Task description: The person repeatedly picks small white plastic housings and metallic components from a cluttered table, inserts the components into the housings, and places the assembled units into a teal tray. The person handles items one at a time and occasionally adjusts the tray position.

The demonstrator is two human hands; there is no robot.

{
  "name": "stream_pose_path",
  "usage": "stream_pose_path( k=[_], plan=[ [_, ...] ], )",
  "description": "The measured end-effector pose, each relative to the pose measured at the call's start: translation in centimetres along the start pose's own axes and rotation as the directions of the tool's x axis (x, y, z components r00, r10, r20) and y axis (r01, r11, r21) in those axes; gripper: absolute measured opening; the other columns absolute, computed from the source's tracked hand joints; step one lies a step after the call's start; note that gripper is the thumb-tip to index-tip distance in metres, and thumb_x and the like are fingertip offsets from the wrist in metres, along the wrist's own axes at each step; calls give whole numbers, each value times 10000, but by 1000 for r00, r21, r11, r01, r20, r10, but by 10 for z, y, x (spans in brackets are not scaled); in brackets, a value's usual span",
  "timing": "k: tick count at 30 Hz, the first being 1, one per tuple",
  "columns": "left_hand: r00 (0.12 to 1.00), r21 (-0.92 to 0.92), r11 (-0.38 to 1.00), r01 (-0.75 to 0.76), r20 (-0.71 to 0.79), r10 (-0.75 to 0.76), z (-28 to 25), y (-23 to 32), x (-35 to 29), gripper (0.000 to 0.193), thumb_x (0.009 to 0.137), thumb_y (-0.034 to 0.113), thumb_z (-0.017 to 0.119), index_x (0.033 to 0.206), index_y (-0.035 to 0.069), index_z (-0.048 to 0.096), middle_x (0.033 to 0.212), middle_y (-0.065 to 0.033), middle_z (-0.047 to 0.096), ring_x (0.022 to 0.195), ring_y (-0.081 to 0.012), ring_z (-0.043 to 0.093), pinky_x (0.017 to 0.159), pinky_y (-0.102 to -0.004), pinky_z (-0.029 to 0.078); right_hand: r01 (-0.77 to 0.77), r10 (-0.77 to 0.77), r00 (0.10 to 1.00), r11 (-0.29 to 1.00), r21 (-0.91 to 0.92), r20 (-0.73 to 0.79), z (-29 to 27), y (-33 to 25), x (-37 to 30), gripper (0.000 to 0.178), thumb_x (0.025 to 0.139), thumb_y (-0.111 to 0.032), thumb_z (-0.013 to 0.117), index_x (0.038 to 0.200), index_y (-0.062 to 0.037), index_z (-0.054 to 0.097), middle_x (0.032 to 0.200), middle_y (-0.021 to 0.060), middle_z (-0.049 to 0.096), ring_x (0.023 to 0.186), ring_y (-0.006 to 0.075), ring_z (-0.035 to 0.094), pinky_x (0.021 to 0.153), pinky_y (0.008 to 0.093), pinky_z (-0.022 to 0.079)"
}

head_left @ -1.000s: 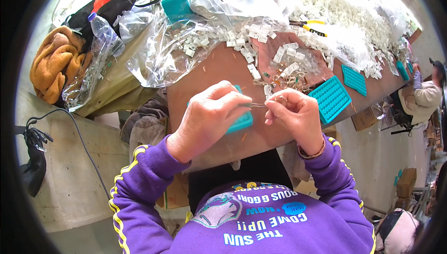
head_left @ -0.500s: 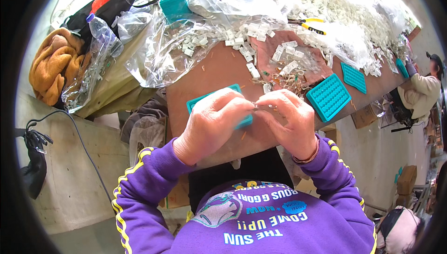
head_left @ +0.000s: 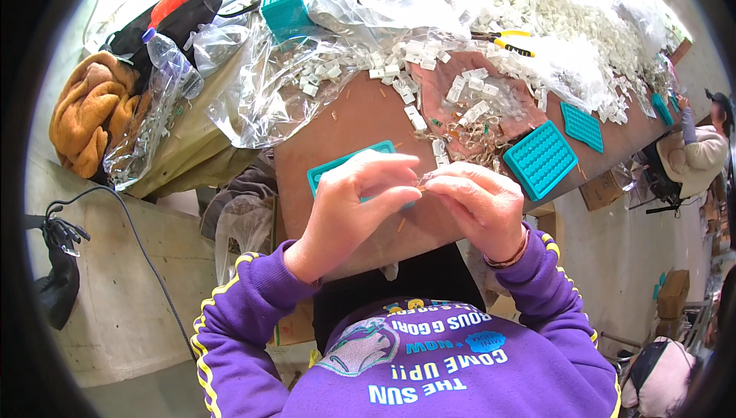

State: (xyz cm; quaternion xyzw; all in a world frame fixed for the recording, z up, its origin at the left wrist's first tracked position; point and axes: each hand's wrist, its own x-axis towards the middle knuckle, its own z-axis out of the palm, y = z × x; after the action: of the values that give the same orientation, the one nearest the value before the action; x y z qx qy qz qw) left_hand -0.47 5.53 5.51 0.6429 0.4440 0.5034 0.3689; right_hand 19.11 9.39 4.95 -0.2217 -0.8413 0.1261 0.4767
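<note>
In front of me, my left hand [head_left: 349, 207] has its thumb and fingers apart, with nothing clearly held in it. Close by, my right hand [head_left: 484, 205] pinches a tiny metallic part [head_left: 422, 180] between thumb and fingertips; its exact kind is too small to make out. Partly hidden under my left hand lies a teal ridged tray [head_left: 326, 170]. Just beyond my right fingertips is a small white plastic piece [head_left: 439, 147]. Several thin metal bits [head_left: 479, 131] lie on a pinkish cloth [head_left: 433, 88] farther back.
More teal trays, one [head_left: 541, 160] to the right and a stack [head_left: 284, 8] at the back left. A heap of white plastic pieces [head_left: 552, 23] covers the back right. Yellow-handled pliers [head_left: 514, 44] and clear plastic sheeting [head_left: 261, 104] lie around. A person [head_left: 701, 154] sits far right.
My left fingers have parted and drawn back from the tiny part, which stays in my right fingertips. The far person's arm has moved.
</note>
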Motion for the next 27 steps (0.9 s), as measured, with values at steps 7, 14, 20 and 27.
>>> stream_pose_path(
  k=[7,14,20,27],
  plan=[
    [947,-255,915,312,161,-278,-2,5,0,152,852,79,715,958,-27,696,919,-61,699,846,-96,639,757,-241,518,72,-77,995,995,75,65,-3,4,0,224,722,17,702,936,-14,644,876,120,665,757,263,663,649,315,543],
    [935,-298,887,352,147,-322,1,1,-1,131,844,81,724,914,-24,690,876,-60,701,815,-95,644,737,-231,514,-35,29,997,995,88,67,-1,0,-5,209,738,23,696,935,-17,639,889,112,660,763,268,665,654,317,547],
    [913,-222,892,394,207,-352,3,0,2,156,889,90,689,958,-36,627,912,-111,689,837,-140,671,758,-254,544,-124,117,991,986,113,70,1,1,-11,189,764,15,702,936,-29,638,944,106,669,775,259,678,659,303,554],
    [903,-286,866,411,256,-344,14,2,13,150,900,92,675,962,-34,622,909,-107,689,838,-139,672,741,-249,546,-166,162,986,977,133,38,-4,10,-20,176,765,18,702,928,-27,650,956,109,683,789,254,688,658,299,555]
  ],
)
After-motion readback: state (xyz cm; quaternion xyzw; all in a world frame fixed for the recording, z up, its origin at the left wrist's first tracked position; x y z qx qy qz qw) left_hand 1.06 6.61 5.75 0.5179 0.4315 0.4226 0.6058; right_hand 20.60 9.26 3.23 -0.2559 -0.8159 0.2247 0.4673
